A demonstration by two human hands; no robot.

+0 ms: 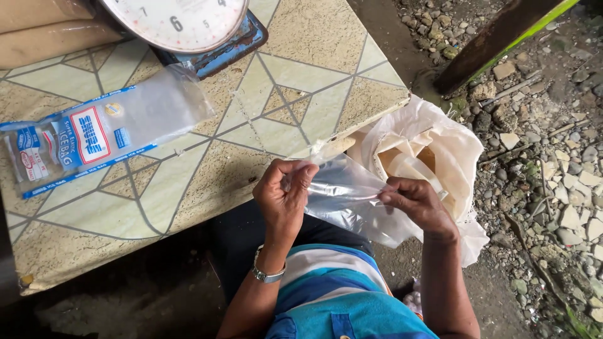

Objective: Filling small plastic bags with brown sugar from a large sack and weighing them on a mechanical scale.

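Clear plastic bag (348, 198) sits between both hands at the centre of the view, just off the table's near edge and above the person's lap. Left hand (286, 194), at 9 o'clock from the bag, has thumb and fingers pinched shut on the bag's top corner; a wristwatch (269, 271) shows on that wrist. Right hand (418, 202), at 3 o'clock from the bag, pinches the opposite side of the film with closed fingertips. Status, as a judgement: one bag is separated from the supply and gripped at two points; its mouth appears flat and unopened, and the bag looks empty, so opening and any filling remain. The pack of bags (94, 135), clear with blue and red print, lies on the patterned table (295, 81) at 10 o'clock from the hands, well apart from them. A weighing scale (188, 28) with a white dial stands at 12 o'clock on the table's far side. A white sack (455, 154) with a rolled-down mouth stands at 2 o'clock, just beside the table corner and close behind the right hand; pale contents show inside it. Clearance: the table edge runs diagonally just beyond the hands, limiting forward movement; the sack bounds the right side. Stony ground (553, 188) lies from 1 to 4 o'clock. Open room exists mainly toward the lap, at 6 o'clock.
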